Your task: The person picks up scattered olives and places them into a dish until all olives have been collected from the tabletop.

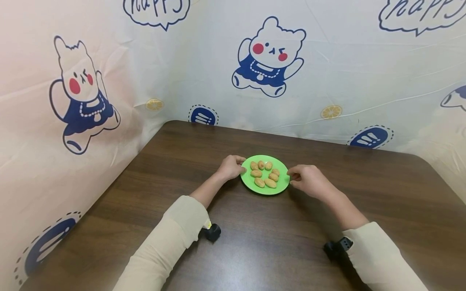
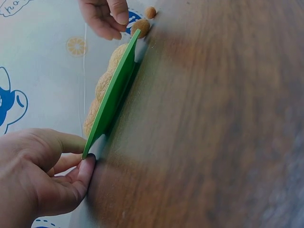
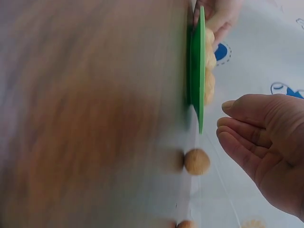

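A round green plate [image 1: 248, 185] stands on the brown table with several tan, oval, rough-shelled nuts [image 1: 256, 173] on it. My left hand [image 1: 230, 167] is at the plate's left side; in the left wrist view its thumb and index finger pinch the rim. My right hand [image 1: 309, 180] is beside the right edge, thumb and fingers loosely bent. A gap shows between those fingertips and the plate [image 3: 196, 66] in the right wrist view, with nothing between them. Past the plate, a round brown nut [image 3: 197, 161] lies on the table, and part of another [image 3: 185, 224] shows.
The dark wooden table [image 1: 233, 250] reaches to a pale curtain [image 1: 214, 60] with cartoon prints behind and at the left. A small black wrist camera [image 1: 212, 233] sits at the left cuff, and another black device [image 1: 336, 247] at the right cuff.
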`<state>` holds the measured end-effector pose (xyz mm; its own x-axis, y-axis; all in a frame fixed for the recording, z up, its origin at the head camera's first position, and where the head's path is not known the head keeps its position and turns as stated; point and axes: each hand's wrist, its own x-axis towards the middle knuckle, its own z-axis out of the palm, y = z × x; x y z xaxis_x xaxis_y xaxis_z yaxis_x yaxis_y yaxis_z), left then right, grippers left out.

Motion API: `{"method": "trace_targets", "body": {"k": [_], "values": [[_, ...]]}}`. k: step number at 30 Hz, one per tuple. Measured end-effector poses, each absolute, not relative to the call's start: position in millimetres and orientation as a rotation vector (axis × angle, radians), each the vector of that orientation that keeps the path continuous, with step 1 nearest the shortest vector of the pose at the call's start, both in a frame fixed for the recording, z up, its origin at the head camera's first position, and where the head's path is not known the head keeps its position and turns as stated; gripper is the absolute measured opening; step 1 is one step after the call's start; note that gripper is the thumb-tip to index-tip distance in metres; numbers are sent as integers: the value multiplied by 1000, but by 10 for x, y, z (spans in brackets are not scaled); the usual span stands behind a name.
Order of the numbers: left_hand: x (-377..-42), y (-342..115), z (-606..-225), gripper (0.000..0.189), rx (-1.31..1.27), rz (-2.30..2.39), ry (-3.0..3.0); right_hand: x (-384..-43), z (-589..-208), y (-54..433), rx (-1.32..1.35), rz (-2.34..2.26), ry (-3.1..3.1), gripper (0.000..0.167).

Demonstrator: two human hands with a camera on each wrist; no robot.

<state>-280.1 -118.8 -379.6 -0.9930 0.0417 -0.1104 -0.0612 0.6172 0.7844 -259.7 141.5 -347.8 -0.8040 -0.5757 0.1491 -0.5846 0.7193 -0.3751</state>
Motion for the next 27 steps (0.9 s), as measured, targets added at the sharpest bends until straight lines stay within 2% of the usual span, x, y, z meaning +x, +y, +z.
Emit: {"method": "trace_targets", "body": {"k": [11,27], "values": [[-2799,-1179,-3796,43,-33,1327,2713,-2664,-3485,1727,872,681,-2882,20],[-2795,-1176,-3798,43,-39,1339,2711,-2712,-3487,2060,680,722,-2957,27]]}}
